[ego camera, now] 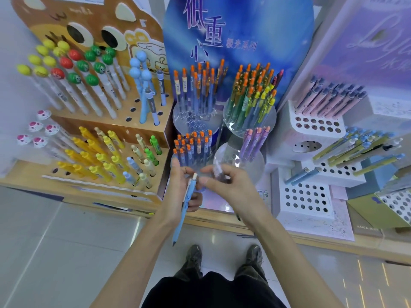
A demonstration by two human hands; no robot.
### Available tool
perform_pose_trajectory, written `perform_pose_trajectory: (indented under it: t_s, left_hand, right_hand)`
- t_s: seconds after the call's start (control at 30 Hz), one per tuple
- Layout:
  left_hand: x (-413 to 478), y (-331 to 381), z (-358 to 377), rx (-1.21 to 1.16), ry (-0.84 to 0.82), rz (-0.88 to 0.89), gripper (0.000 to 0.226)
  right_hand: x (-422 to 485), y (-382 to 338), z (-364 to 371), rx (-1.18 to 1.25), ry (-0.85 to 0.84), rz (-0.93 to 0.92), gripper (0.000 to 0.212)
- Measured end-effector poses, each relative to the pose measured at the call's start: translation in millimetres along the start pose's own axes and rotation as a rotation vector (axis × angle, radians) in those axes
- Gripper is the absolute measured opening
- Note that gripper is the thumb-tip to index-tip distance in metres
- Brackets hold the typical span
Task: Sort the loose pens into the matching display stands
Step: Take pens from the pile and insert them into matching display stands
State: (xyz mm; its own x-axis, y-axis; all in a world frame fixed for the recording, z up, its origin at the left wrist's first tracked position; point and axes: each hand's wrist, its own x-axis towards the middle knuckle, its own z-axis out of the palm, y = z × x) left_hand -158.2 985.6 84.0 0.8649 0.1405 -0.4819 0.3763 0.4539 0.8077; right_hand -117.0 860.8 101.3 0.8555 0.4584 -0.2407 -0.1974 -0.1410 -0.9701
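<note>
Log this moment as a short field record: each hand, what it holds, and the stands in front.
left hand: holds a light blue pen, tip pointing down toward the floor
right hand: fingers closed on a small blurred item; cannot tell what
stand directly ahead: clear round holder of orange-capped blue pens
stand to the left: wooden tiered rack with yellow pens
stand to the right: white perforated blocks, many holes empty
</note>
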Motion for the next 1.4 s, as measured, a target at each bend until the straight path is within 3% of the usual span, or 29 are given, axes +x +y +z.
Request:
perform_pose_trajectory:
  t_s: [0.17,0.23,0.3,0.4,0.57,0.63,0.73,0.83,0.93,1.13,1.4]
  left_hand:
    - [2,4,-14,0.124,0.031,0.147,0.065]
    - [3,7,-26,0.288,-0.007,0.252,0.048]
    - [6,10,-39,0.475,-0.038,0.376,0.015]
    - [10,15,-48,0.609,-0.023,0.465,0.008]
    - [15,22,-27,0.612,-0.046,0.471,0.027]
    - [17,19,-14,0.63,-0.081,0.47,0.027]
    - [22,11,9,0.641,-0.161,0.441,0.017]
    - [26,-7,37,0.664,-0.201,0.433,0.024]
    - [31,-35,63,0.76,-0.19,0.465,0.041]
    - [35,-101,109,0.958,-0.282,0.427,0.032]
    - [65,-172,137,1.434,-0.322,0.383,0.059]
  right_hand:
    - [9,-7,22,-0.027,-0.003,-0.074,0.012]
    - [14,-14,23,0.049,0.062,-0.115,0.011]
    - [23,-22,21,0.027,0.14,-0.168,0.012]
    - [32,-29,20,-0.007,0.189,-0.213,0.012]
    - [27,-29,16,0.0,0.242,-0.194,0.015]
    - [19,-28,7,-0.043,0.311,-0.207,0.021]
    - [-1,-24,-13,-0.103,0.391,-0.203,0.009]
    - [-22,-13,-41,-0.13,0.497,-0.187,0.009]
    - [-44,2,-83,-0.152,0.656,-0.132,0.011]
    - [-70,24,-174,-0.217,0.865,-0.083,0.014]
    - [-46,60,-215,-0.365,0.831,-0.1,0.014]
